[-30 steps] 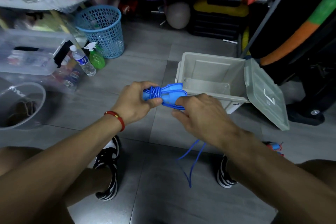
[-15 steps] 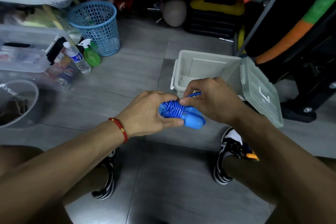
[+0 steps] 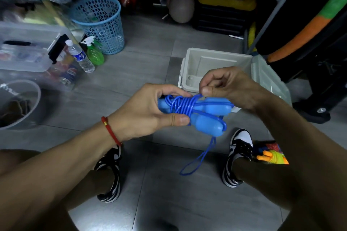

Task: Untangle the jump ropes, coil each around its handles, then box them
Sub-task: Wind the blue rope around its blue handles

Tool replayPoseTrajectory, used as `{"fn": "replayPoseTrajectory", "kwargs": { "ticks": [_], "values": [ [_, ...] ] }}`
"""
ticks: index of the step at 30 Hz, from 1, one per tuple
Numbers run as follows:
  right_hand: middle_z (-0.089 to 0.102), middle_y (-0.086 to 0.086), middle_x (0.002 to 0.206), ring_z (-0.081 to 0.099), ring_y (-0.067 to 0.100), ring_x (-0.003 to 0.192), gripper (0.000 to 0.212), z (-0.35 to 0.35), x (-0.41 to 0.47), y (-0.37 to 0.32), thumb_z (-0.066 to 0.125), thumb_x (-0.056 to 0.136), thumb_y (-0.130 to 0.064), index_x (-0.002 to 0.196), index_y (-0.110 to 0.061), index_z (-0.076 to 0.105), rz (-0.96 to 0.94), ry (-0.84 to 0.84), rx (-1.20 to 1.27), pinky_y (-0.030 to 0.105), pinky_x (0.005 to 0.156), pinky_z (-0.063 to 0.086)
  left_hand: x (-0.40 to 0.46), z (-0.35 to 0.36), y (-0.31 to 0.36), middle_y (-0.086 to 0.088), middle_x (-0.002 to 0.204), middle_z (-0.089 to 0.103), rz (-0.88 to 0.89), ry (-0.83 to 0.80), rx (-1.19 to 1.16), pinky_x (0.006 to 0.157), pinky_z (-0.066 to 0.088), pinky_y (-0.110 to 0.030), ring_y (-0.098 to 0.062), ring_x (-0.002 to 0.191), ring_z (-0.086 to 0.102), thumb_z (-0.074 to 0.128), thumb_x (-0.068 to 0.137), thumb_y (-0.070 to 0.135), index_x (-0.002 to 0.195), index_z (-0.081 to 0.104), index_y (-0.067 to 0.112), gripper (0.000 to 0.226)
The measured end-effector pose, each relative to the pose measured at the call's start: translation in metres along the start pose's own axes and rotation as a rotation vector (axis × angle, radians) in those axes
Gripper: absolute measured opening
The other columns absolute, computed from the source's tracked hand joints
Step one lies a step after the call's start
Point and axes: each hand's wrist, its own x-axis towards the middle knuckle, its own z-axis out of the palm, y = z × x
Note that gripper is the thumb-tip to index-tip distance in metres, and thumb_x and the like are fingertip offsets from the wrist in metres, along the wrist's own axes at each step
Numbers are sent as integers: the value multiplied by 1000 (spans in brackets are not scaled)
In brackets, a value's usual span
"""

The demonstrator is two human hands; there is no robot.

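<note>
Your left hand (image 3: 150, 110) grips the blue jump rope's two handles (image 3: 208, 116), cord wound around them, above the floor in front of the open grey box (image 3: 214, 62). Your right hand (image 3: 227, 86) pinches the cord (image 3: 185, 105) at the coil's top. A loose loop dangles below.

Blue mesh basket (image 3: 99, 26) behind water bottle (image 3: 80, 56) and green sprayer (image 3: 94, 52)

Left hand (image 3: 150, 110) grip curled, thumb forward; right hand (image 3: 227, 84) fingertips pinched
</note>
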Motion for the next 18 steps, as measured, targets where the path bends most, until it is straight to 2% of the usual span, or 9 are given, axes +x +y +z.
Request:
{"fn": "replayPoseTrajectory", "kwargs": {
  "ticks": [1,3,6,8,11,13,15,17,18],
  "values": [
    [64,20,71,57,19,67,11,3,0,4,81,77,-14,82,-15,71,-9,-4,33,15,61,48,0,-1,-1,-3,96,75,16,37,-63,79,53,-21,-9,86,68,85,70,12,107,71,11,40],
    [69,-6,69,62,5,67,15,16,-1,12,72,79,-3,81,-17,68,4,38,35,17,64,50,2,-1,-4,-2,94,75,18,147,-163,76,54,-21,-10,85,68,82,71,8,105,71,9,36],
    [57,0,65,44,9,55,15,44,0,19,63,96,-9,85,-14,72,5,64,4,22,58,39,9,-5,-11,7,78,73,-38,383,-203,61,47,-10,3,64,61,78,78,-2,110,70,-3,33],
    [53,0,69,43,3,56,19,63,0,16,53,103,-15,97,-13,71,-20,33,10,15,59,37,15,-11,-15,10,70,68,-75,505,-173,53,41,-7,7,53,54,74,82,-3,112,68,-6,31],
    [51,-2,70,44,0,51,21,79,0,9,45,107,-16,99,-12,64,36,74,4,10,53,37,21,-17,-22,2,83,72,-103,584,-110,65,48,-13,2,67,62,79,81,5,111,71,2,31],
    [57,2,71,49,5,52,26,84,-1,4,40,108,-15,96,-12,63,75,81,15,14,54,41,23,-16,-27,0,93,75,-116,623,-55,76,52,-20,-2,78,65,84,78,11,113,71,7,37],
    [68,7,80,66,18,66,28,84,0,4,39,107,-13,94,-9,64,94,99,-25,25,67,53,25,-15,-33,2,99,75,-116,664,54,85,56,-25,-3,83,67,87,73,21,117,70,9,49],
    [73,7,89,70,18,81,30,85,2,2,42,106,-14,92,-8,68,109,167,-104,30,82,54,27,-13,-35,5,103,74,-74,678,257,92,56,-34,-7,91,68,85,71,33,117,71,18,51],
    [73,5,87,69,15,77,31,88,2,1,44,105,-16,89,-10,69,128,211,-104,32,82,54,26,-11,-37,6,105,73,-43,676,365,93,54,-37,-11,95,68,82,70,38,116,70,22,50]
  ]
}}
